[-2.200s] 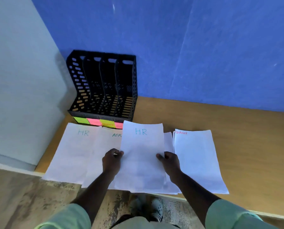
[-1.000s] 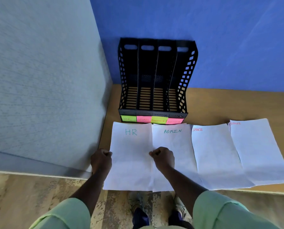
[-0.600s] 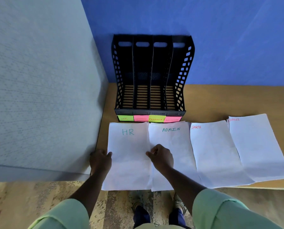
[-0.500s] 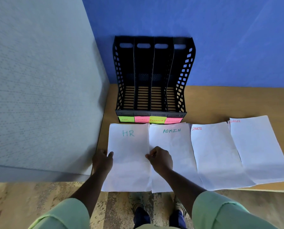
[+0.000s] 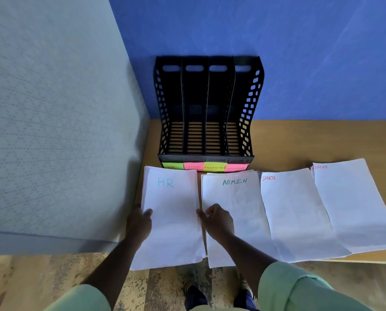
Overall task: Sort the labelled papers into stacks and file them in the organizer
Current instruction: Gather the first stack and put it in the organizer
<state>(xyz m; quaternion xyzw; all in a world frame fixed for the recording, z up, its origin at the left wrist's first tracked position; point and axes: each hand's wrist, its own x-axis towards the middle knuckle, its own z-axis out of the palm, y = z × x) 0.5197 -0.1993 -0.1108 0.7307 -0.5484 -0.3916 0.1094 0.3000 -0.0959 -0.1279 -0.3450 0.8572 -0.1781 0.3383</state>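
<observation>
at the table's (image 5: pixel 299 140) left end, both hands grip the hr stack (image 5: pixel 172 212) by its long edges, left hand (image 5: pixel 139 223) and right hand (image 5: pixel 218 221); its long axis points toward the organizer (image 5: pixel 206 108).

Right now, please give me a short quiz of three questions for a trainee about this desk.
1. True or false: both hands grip the HR stack.
2. Which stack lies farthest right? A) ADMIN B) FINANCE C) SPORTS
3. Fill in: the organizer has ___ slots.

Key: 1 true: left hand and right hand hold its side edges. 2 B, the FINANCE stack. 3 four.
</observation>
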